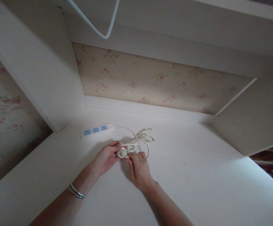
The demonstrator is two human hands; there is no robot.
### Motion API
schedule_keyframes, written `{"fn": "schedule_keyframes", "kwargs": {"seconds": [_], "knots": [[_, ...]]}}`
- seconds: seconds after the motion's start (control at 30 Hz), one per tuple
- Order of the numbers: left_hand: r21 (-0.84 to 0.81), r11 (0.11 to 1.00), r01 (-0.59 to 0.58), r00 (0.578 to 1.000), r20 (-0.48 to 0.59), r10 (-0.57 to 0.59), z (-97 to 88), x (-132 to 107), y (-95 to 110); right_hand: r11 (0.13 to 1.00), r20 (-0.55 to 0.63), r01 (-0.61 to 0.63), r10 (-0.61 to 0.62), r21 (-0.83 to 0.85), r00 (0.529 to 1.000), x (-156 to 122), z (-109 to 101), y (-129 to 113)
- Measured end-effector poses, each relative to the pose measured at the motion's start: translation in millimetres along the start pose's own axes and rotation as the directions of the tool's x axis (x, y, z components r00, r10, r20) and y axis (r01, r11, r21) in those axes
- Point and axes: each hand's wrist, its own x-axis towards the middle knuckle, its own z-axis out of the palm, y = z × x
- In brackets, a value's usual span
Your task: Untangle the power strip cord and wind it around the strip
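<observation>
A white power strip (97, 130) with three blue socket panels lies at the back left of the white desktop. From its right end runs a white cord (145, 136), which lies in loose, tangled loops. At the front of those loops my left hand (109, 157) grips a looped part of the cord near the white plug (123, 152), thumb and fingers on its left side. My right hand (138, 168) pinches the cord close beside the plug from the right. The fingertips of both hands are partly hidden by the cord.
White side panels stand at the left (44, 62) and right (249, 116). Behind the desktop is floral wallpaper (150, 78) below a white shelf (174, 37). A pale bent rod (105, 37) hangs into view at the top.
</observation>
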Motion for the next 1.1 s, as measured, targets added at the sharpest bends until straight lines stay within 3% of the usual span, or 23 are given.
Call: {"fn": "schedule_keyframes", "kwargs": {"seconds": [0.17,0.3,0.4,0.53,0.63,0.77,0.83,0.93,1.1], "knots": [[0.107,0.993,-0.04,0.999,-0.012,0.041,-1.2,-2,-6,0.976,-0.212,-0.14,0.174,0.165,0.962,1,-11,-7],[0.217,0.976,-0.037,0.99,0.139,0.007,1.5,-5,-13,0.887,-0.298,-0.207,0.346,0.413,0.89,-1,-19,-7],[0.207,0.978,-0.009,0.98,0.195,-0.033,4.2,-5,-16,0.716,-0.392,-0.174,0.549,0.676,0.738,2,-29,1],[0.236,0.972,0.011,0.98,0.191,-0.058,8.7,-6,-15,0.422,-0.413,0.097,0.768,0.901,0.489,16,-54,17],[0.319,0.947,0.028,0.978,0.189,-0.093,12.0,-11,-13,0.271,-0.327,0.195,0.866,0.943,0.377,22,-72,31],[0.405,0.914,0.029,0.963,0.234,-0.134,11.8,-13,-13,0.202,-0.217,0.083,0.938,0.976,0.269,22,-79,46],[0.385,0.923,0.002,0.967,0.235,-0.1,10.2,-11,-15,0.224,-0.214,-0.015,0.948,0.975,0.237,21,-76,50],[0.364,0.931,-0.037,0.973,0.226,-0.049,8.7,-7,-16,0.281,-0.25,-0.081,0.929,0.956,0.273,20,-73,51],[0.446,0.887,-0.122,0.982,0.185,0.042,9.7,-6,-13,0.269,-0.264,0.017,0.928,0.963,0.264,19,-72,52]]}}
